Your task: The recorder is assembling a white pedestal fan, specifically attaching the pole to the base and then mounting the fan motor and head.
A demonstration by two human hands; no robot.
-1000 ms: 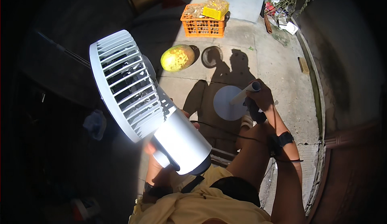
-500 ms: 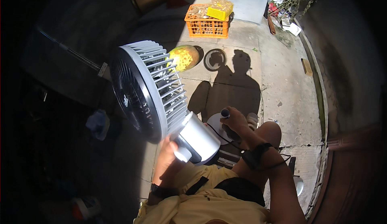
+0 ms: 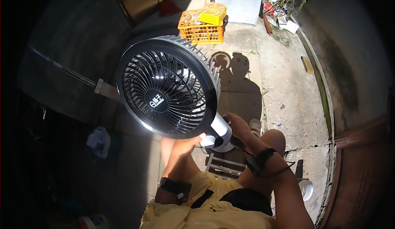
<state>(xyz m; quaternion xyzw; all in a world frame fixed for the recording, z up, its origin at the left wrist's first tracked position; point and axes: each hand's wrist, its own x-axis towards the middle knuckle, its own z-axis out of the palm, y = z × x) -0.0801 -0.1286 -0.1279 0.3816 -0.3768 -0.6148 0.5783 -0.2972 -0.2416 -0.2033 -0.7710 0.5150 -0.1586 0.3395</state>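
A round fan head (image 3: 158, 74) with a black grille and silver-grey ribbed back fills the middle, its front tilted up towards me. My left hand (image 3: 183, 143) holds it from below, fingertips by the white knob (image 3: 208, 141) on the silver neck (image 3: 221, 128); the grille hides part of this hand. Just right of the neck, my right hand (image 3: 240, 127) is closed around a short upright pole with a dark round end (image 3: 226, 119). Below the neck, part of a white round base (image 3: 224, 147) shows. Whether the neck touches the pole is hidden.
An orange crate (image 3: 201, 35) with a small yellow basket (image 3: 213, 18) on top stands ahead. Slats of a low wooden stool (image 3: 224, 166) show between my legs. Another fan-like round grille (image 3: 305, 190) lies at right. A block (image 3: 307, 64) sits by the right wall.
The fan head has turned from side-on to face me and shifted right, its neck now closer to my right hand. It now covers the yellow-green round object on the ground.
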